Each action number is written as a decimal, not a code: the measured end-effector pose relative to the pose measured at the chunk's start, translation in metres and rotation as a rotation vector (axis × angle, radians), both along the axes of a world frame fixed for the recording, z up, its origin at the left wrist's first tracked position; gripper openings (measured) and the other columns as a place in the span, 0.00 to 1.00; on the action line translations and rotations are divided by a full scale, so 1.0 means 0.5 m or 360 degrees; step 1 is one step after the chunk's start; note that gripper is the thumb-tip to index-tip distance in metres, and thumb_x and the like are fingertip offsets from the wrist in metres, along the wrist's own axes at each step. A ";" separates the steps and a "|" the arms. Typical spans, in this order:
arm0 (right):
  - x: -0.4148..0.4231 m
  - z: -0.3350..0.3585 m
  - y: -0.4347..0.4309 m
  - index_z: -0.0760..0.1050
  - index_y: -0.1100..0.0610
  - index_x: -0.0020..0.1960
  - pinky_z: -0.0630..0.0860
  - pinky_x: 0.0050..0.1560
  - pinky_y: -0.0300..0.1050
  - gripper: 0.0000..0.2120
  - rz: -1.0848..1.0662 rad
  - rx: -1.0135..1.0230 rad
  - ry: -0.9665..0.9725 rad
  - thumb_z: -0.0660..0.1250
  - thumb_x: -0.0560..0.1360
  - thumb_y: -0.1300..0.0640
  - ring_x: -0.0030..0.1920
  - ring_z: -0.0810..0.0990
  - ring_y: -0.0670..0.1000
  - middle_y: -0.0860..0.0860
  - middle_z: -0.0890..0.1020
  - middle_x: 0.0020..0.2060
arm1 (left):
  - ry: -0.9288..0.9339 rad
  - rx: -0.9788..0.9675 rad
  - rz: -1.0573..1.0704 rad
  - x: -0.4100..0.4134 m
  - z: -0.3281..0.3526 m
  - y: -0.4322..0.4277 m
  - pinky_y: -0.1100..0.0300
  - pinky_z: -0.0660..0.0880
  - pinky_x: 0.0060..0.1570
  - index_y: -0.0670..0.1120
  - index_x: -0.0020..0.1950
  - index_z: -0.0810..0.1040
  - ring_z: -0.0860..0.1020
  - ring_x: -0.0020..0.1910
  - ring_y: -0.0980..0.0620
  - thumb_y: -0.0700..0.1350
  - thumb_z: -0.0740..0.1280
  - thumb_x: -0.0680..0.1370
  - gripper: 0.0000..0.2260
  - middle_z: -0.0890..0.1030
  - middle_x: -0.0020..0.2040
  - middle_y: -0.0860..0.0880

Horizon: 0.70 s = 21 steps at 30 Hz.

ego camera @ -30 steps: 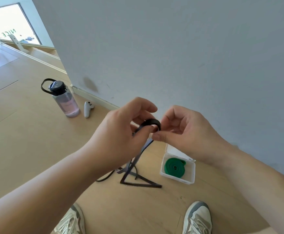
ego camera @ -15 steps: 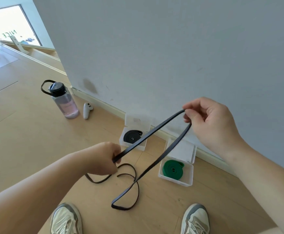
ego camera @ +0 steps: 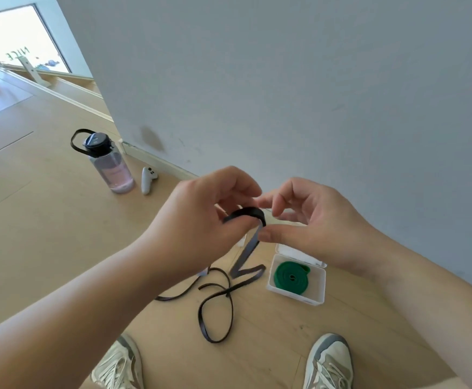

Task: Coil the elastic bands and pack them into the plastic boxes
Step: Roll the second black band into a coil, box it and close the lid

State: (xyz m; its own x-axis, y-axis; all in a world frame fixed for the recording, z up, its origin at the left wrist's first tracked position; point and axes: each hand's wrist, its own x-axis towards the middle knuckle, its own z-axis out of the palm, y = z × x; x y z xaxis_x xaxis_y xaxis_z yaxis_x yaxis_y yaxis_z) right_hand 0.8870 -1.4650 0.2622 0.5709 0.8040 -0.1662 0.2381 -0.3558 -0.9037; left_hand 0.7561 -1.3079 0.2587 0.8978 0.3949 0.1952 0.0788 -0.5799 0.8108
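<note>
Winding looks to be the step in hand, judging from the head view. At the middle of the frame the left hand (ego camera: 201, 228) pinches a small, tight roll at the start of the black band (ego camera: 247, 213) between thumb and curled fingers. The right hand (ego camera: 313, 223) meets it from the right, its thumb pressed on the strap just under the roll and its forefinger at the roll's top edge. Most of the band is not yet coiled: a flat tail drops from the roll and lies in loose, crossing loops on the floor (ego camera: 60, 248) at lower centre, between the shoes (ego camera: 328, 363). Just right of those loops a plastic box (ego camera: 296, 300) stands open with a coiled green band (ego camera: 291, 276) inside, so that one seems finished. A water bottle (ego camera: 111, 167) and a white controller (ego camera: 147, 179) stand at centre left by the wall (ego camera: 285, 80). The next move probably calls for turning the roll while the right hand feeds the strap on flat and taut. A twisted tail or a slackened pinch could let the roll spring open.
</note>
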 end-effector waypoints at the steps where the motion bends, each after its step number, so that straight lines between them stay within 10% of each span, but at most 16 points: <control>1: -0.008 0.003 0.005 0.76 0.52 0.41 0.79 0.59 0.45 0.14 -0.0019 0.0048 -0.0027 0.81 0.69 0.64 0.52 0.87 0.45 0.45 0.88 0.47 | -0.0047 0.0007 -0.0004 0.002 0.001 -0.005 0.67 0.80 0.45 0.55 0.52 0.81 0.84 0.45 0.60 0.40 0.78 0.73 0.13 0.86 0.44 0.59; 5: -0.017 0.007 0.010 0.77 0.53 0.45 0.84 0.55 0.53 0.11 -0.0134 0.0140 -0.0135 0.77 0.74 0.65 0.44 0.88 0.52 0.51 0.88 0.40 | -0.0044 0.0163 -0.0058 0.003 -0.012 0.005 0.61 0.81 0.44 0.55 0.57 0.79 0.84 0.44 0.56 0.40 0.74 0.76 0.14 0.84 0.44 0.58; 12: 0.013 -0.001 -0.006 0.85 0.51 0.50 0.82 0.48 0.35 0.12 -0.0461 0.0341 -0.0356 0.71 0.78 0.66 0.42 0.87 0.47 0.49 0.88 0.39 | 0.1413 0.0402 -0.0368 -0.007 -0.124 0.050 0.63 0.75 0.40 0.54 0.43 0.77 0.77 0.40 0.56 0.41 0.62 0.76 0.08 0.79 0.42 0.56; 21: 0.112 -0.056 -0.059 0.75 0.47 0.50 0.80 0.49 0.51 0.08 -0.0504 -0.0624 -0.0561 0.66 0.79 0.61 0.47 0.82 0.53 0.48 0.82 0.42 | 0.0359 0.0265 0.0203 0.002 -0.065 0.097 0.60 0.79 0.47 0.58 0.55 0.77 0.81 0.42 0.56 0.42 0.72 0.77 0.12 0.83 0.43 0.57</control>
